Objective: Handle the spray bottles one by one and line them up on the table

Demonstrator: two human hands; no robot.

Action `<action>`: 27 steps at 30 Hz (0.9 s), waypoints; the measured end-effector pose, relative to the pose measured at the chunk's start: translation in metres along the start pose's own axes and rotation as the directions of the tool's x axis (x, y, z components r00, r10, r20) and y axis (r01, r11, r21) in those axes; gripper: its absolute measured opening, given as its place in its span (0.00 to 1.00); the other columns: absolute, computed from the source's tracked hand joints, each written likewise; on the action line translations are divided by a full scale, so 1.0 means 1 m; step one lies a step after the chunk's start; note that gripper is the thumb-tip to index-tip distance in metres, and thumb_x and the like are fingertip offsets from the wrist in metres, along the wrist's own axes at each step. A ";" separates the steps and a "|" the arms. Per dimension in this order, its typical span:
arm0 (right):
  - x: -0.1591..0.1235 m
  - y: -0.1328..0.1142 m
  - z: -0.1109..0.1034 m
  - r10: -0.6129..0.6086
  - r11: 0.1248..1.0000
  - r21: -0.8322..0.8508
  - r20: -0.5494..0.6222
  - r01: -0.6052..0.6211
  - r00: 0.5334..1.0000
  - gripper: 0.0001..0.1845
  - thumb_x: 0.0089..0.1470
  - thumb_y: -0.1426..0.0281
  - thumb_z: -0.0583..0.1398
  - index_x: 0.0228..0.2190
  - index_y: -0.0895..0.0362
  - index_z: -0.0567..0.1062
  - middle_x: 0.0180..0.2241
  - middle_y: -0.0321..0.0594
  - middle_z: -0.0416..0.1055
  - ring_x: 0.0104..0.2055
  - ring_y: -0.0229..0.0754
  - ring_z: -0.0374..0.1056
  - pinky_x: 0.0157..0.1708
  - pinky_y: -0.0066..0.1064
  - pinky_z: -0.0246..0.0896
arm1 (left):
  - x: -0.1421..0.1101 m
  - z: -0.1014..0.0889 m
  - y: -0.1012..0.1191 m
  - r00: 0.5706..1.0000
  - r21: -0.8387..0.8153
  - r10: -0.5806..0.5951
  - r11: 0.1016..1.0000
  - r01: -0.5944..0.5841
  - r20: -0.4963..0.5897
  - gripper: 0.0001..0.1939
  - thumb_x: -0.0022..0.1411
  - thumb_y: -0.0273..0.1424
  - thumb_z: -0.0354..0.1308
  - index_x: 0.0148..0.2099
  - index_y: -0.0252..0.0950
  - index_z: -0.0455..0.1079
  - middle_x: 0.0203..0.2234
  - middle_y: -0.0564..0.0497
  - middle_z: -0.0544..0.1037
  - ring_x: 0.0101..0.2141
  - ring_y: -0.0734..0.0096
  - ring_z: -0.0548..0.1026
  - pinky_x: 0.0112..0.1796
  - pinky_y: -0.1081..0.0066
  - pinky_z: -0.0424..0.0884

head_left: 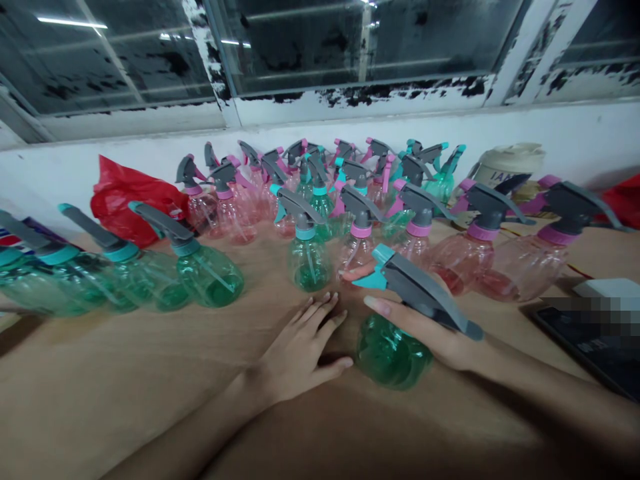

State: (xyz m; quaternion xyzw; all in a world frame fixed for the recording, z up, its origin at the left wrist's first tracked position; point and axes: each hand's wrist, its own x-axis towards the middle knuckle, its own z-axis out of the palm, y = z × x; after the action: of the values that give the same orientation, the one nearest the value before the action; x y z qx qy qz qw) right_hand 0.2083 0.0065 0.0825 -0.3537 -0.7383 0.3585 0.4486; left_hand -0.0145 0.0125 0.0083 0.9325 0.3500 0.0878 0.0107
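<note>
My right hand [435, 327] is wrapped round the neck of a green spray bottle [393, 357] with a grey and turquoise trigger head. That bottle leans slightly at the front of the group, its collar hidden by my fingers. Palm down on the table [150, 373], my left hand [310, 340] lies with fingers spread, just left of the held bottle. Beyond its fingertips stands another green spray bottle [310, 263]. A pink spray bottle [357, 250] is beside that one, partly behind my right fingers.
Several green bottles [210, 277] stand in a row at the left, several pink ones [525, 267] at the right. More crowd the back. A red plastic bag [135, 203] and a beige container [510, 163] sit near the wall. A dark phone-like device [590, 347] lies at the right.
</note>
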 end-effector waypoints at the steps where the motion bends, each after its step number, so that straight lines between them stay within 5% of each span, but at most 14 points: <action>1: 0.001 0.001 0.000 -0.006 1.000 -0.006 0.003 0.007 1.000 0.15 0.56 0.66 0.60 0.46 0.48 0.74 0.43 0.36 0.75 0.45 0.44 0.72 0.47 0.39 0.68 | 0.000 0.000 0.000 1.000 0.002 -0.001 1.000 0.001 0.000 0.34 0.65 0.48 0.52 0.64 0.31 0.55 0.63 0.38 0.57 0.63 0.53 0.52 0.59 0.52 0.52; 9: 0.000 0.006 -0.002 0.005 0.999 -0.041 0.008 -0.005 1.000 0.12 0.55 0.63 0.60 0.43 0.48 0.73 0.40 0.35 0.75 0.41 0.44 0.73 0.43 0.39 0.70 | 0.000 -0.001 0.001 1.000 -0.008 -0.003 1.000 0.003 -0.010 0.34 0.65 0.48 0.52 0.64 0.31 0.56 0.63 0.37 0.57 0.64 0.52 0.51 0.60 0.52 0.52; 17: -0.001 -0.001 0.000 -0.053 0.990 -0.136 -0.044 0.047 0.998 0.12 0.58 0.62 0.57 0.26 0.53 0.70 0.23 0.31 0.66 0.25 0.36 0.64 0.28 0.30 0.61 | 0.001 -0.003 0.001 1.000 -0.031 -0.016 0.999 0.015 -0.007 0.34 0.65 0.47 0.53 0.66 0.33 0.52 0.63 0.38 0.57 0.64 0.53 0.51 0.59 0.53 0.52; 23: -0.004 0.003 -0.001 -0.001 0.998 -0.059 -0.026 -0.001 1.000 0.09 0.56 0.63 0.59 0.39 0.50 0.72 0.37 0.36 0.74 0.38 0.42 0.71 0.39 0.35 0.67 | 0.000 -0.001 0.000 1.000 -0.027 -0.015 1.000 0.015 0.003 0.33 0.65 0.48 0.52 0.64 0.31 0.55 0.62 0.38 0.58 0.63 0.52 0.53 0.59 0.52 0.53; 27: -0.003 0.002 0.001 0.039 0.999 -0.020 -0.034 -0.040 0.999 0.11 0.55 0.64 0.60 0.42 0.51 0.73 0.38 0.37 0.75 0.38 0.42 0.73 0.40 0.36 0.68 | 0.001 -0.001 0.001 1.000 -0.024 -0.011 1.000 0.011 0.004 0.34 0.65 0.48 0.52 0.64 0.31 0.55 0.62 0.37 0.59 0.63 0.52 0.53 0.59 0.51 0.54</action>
State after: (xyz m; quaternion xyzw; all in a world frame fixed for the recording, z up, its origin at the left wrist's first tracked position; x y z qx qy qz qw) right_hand 0.2089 0.0047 0.0791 -0.3788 -0.7272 0.3537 0.4501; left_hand -0.0136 0.0127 0.0091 0.9305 0.3542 0.0902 0.0231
